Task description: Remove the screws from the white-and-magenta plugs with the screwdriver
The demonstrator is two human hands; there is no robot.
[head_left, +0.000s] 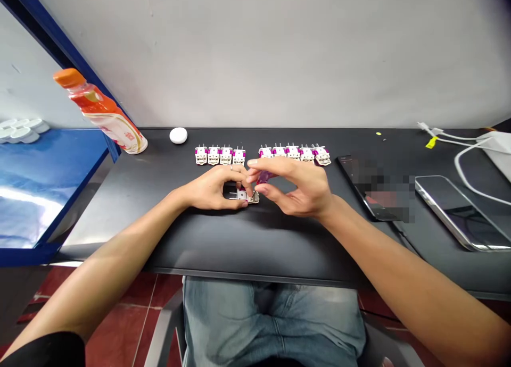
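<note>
My left hand (217,189) grips a small white plug core (242,195) with metal pins and a purple part, holding it down on the black table (239,244). The pins point left. Above the plug core's right end, my right hand (301,186) pinches a small screwdriver (263,177) by its translucent purple-red handle. Its thin shaft slants down to the plug core, and the tip is too small to make out. Beyond the hands stand more white-and-purple plug cores, pins up, in a left row (220,155) and a right row (293,152), partly hidden by my right hand.
An orange-capped bottle (107,114) and a white round object (178,135) are at the back left. To the right lie a dark phone (361,189), a second phone-like device (465,213) and white cables (459,159). A grey wall (279,58) rises behind the table.
</note>
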